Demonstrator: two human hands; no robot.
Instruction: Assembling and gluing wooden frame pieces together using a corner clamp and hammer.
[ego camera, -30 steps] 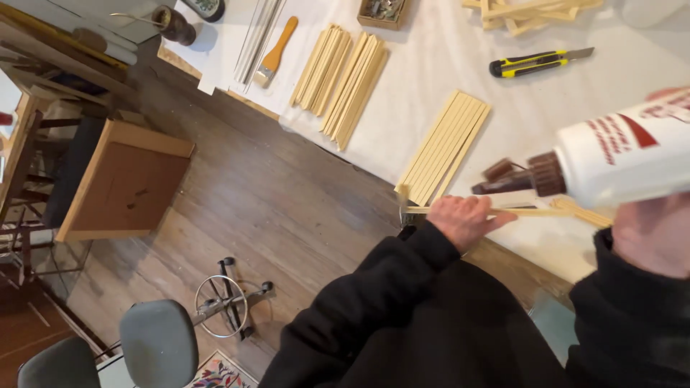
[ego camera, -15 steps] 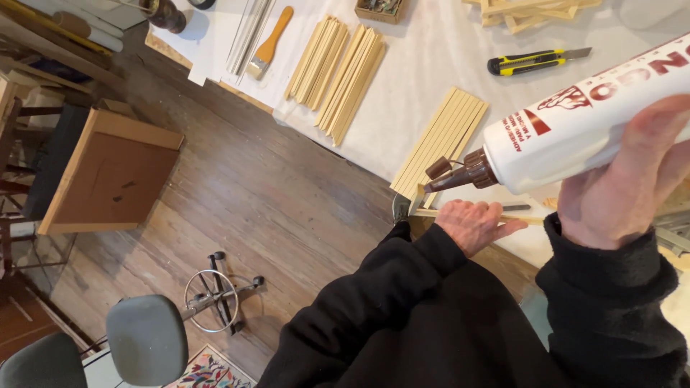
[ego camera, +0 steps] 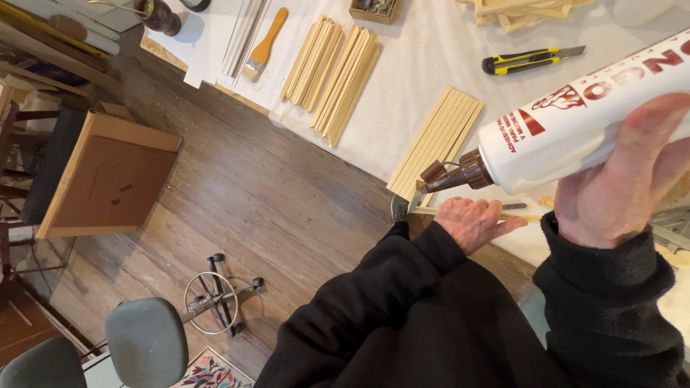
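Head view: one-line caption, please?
Right hand tips white glue bottle over wooden strip held by left hand.

A yellow-and-black utility knife (ego camera: pixel 530 60) lies on the white-covered worktop (ego camera: pixel 424 79), well apart from a wooden-handled brush (ego camera: pixel 264 44). Bundles of pale wooden strips (ego camera: pixel 332 70) lie between them. A grey stool (ego camera: pixel 146 343) stands on the plank floor (ego camera: pixel 273 208).
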